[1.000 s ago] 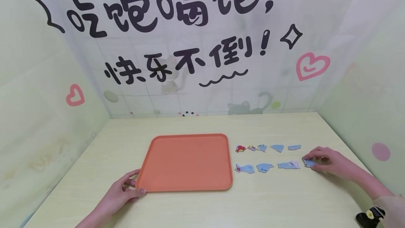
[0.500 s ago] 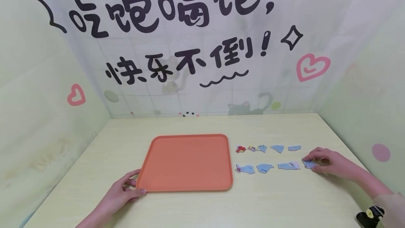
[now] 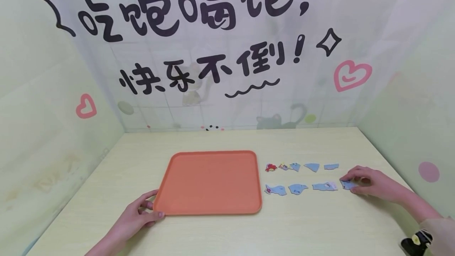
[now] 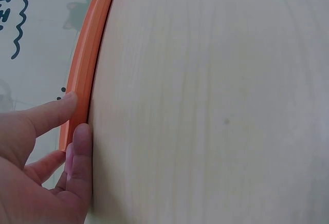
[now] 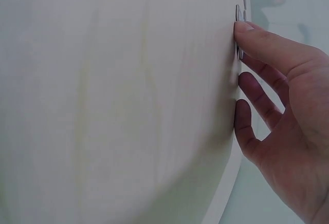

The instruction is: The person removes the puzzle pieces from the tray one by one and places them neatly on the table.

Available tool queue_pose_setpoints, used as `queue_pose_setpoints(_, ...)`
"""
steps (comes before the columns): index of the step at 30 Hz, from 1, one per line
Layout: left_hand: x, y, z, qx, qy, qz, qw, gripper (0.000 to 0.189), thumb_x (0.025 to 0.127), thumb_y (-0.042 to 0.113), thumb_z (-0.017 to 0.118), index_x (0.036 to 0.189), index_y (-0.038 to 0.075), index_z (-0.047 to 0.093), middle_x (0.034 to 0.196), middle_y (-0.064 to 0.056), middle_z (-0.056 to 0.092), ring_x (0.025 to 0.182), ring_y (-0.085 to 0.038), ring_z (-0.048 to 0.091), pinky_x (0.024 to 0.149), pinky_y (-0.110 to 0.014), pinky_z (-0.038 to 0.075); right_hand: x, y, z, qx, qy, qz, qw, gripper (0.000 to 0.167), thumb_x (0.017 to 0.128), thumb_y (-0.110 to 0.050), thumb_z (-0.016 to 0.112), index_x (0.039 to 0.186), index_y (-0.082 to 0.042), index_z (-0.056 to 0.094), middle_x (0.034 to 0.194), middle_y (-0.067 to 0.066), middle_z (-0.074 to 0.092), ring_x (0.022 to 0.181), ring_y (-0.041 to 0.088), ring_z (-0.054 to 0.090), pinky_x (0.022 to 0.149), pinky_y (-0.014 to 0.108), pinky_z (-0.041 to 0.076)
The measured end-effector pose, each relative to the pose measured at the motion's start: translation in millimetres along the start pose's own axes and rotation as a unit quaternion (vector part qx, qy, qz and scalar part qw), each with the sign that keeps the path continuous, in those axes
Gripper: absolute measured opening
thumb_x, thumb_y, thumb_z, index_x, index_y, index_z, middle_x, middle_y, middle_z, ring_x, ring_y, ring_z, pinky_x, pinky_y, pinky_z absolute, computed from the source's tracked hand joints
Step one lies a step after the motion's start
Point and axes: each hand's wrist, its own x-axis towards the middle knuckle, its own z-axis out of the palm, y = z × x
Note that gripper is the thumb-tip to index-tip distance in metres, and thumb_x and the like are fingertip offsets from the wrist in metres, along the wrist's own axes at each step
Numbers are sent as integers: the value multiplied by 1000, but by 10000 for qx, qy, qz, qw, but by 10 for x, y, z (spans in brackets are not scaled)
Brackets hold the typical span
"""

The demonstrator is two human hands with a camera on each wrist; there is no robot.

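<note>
An orange rectangular tray (image 3: 209, 183) lies flat on the table with nothing on it. My left hand (image 3: 133, 218) grips its near left corner; in the left wrist view the thumb and fingers (image 4: 38, 124) are around the tray's edge (image 4: 85, 64). At the right end of the front row of puzzle pieces, my right hand (image 3: 375, 183) pinches a small blue puzzle piece (image 3: 346, 185) between thumb and fingers, low at the table. The right wrist view shows that piece edge-on, partly hidden by the thumb (image 5: 257, 39).
Other flat puzzle pieces lie in two rows right of the tray: a red one (image 3: 271, 167), a blue triangular one (image 3: 312, 167) and a narrow one (image 3: 331, 166) at the back, several blue ones (image 3: 298, 189) in front. A printed wall cloth (image 3: 220, 106) backs the table (image 3: 227, 232).
</note>
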Motion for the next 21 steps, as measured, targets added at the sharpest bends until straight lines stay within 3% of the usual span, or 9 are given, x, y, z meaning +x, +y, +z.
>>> queue_pose_setpoints(21, -5, 2, 2, -69, -23, 5, 10000, 83, 81, 21, 81, 151, 10, 37, 108, -8, 51, 77, -13, 54, 66, -24, 55, -11, 17, 11, 26, 10, 12, 10000, 32, 83, -11, 77, 114, -17, 70, 110, -11, 67, 98, -7, 53, 78, 11, 44)
